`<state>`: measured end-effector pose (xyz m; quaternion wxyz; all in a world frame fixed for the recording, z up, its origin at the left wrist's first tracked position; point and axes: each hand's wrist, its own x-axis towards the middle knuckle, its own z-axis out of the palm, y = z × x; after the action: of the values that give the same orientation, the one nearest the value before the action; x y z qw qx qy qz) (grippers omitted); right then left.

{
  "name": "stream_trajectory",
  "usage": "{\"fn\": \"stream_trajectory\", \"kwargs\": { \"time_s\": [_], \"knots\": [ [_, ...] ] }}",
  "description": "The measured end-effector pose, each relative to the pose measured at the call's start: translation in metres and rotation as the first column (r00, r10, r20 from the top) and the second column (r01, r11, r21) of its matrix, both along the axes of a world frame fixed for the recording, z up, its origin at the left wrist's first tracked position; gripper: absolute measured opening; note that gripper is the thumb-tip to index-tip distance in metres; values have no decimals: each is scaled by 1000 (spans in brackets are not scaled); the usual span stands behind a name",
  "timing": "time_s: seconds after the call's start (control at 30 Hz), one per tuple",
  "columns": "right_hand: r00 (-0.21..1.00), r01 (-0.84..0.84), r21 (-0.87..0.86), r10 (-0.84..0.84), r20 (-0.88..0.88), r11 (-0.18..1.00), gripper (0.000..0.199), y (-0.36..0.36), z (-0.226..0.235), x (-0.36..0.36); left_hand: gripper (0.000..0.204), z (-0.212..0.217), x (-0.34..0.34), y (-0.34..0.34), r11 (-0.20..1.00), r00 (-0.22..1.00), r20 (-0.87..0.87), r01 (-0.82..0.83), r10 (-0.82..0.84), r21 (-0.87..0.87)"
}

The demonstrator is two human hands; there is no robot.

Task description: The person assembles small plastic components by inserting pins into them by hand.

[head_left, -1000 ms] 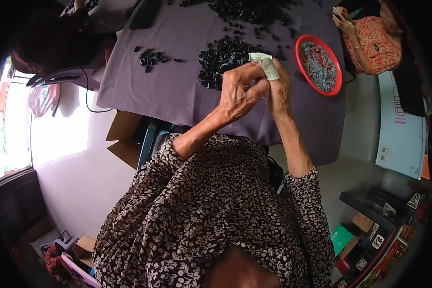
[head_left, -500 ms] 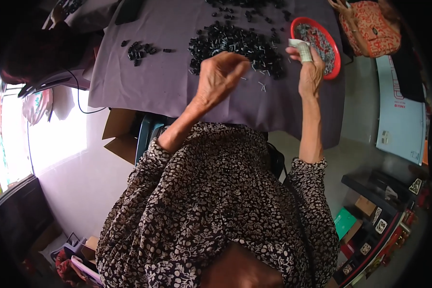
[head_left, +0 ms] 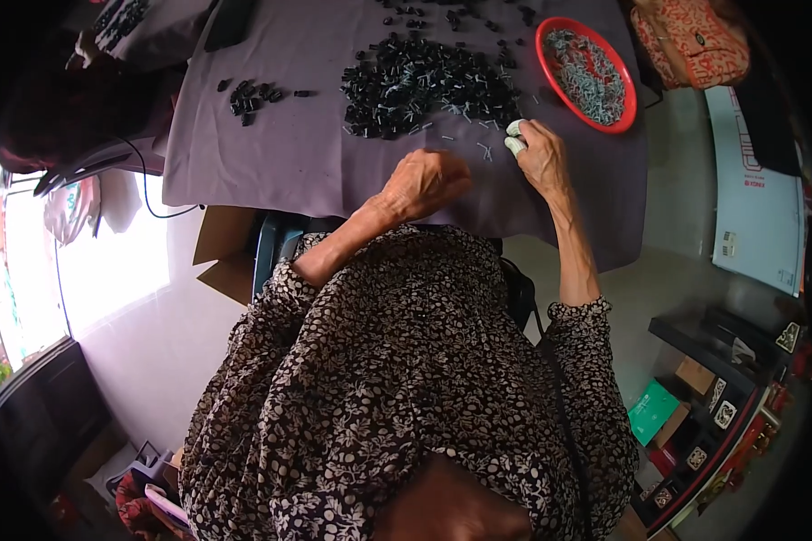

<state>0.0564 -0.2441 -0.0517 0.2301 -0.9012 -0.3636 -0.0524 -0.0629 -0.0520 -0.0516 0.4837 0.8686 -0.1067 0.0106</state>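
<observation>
My left hand (head_left: 427, 184) is above the near edge of the cloth-covered table, its fingers curled in; whatever they may hold is hidden. To its right, my right hand (head_left: 542, 159) has white wraps (head_left: 515, 143) on its thumb and forefinger. Those tips are drawn close together near the heap's right end, and anything between them is too small to make out. Beyond both hands spreads a heap of small black plastic parts (head_left: 415, 86), with thin grey pins among them. A few loose pins (head_left: 486, 151) lie on the cloth between my hands.
A red basin (head_left: 632, 106) of grey pins stands at the far right of the purple-grey cloth (head_left: 307, 171). A smaller group of black parts (head_left: 246, 99) lies left. Other people sit at both far corners, one with an orange patterned bag (head_left: 708, 54). An open cardboard box (head_left: 221, 248) is below the table.
My right hand has come down and left, away from the basin's rim, its wrapped fingers now pointing at the heap. My left hand has drawn back toward me and slightly right.
</observation>
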Motion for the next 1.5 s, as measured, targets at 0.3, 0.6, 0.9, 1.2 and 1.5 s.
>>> {"fn": "stream_trajectory", "kwargs": {
  "time_s": [0.3, 0.6, 0.9, 1.2, 1.5],
  "knots": [
    [993, -50, -109, 61, 106, 993, 9, 2, -5, 17, 17, 9, 6, 4, 993, 989, -147, -29, 12, -115],
    [636, 298, 601, 315, -704, 742, 12, 24, 16, -5, 20, 7, 23, 7, 686, 937, -339, -300, 83, -663],
    [671, 235, 674, 385, -634, 701, 14, 60, 42, -25, 23, 27, 23, 8, 294, 954, -293, -296, 56, -909],
    [930, -326, 178, 282, 237, 928, 7, 78, 61, -10, 28, 32, 19, 22, 364, 937, -331, -349, 111, -864],
    [970, -227, 188, 239, -42, 956, 12, 86, 72, 23, 24, 31, 33, 56, 213, 887, -353, -422, 298, -881]
  ]
}}
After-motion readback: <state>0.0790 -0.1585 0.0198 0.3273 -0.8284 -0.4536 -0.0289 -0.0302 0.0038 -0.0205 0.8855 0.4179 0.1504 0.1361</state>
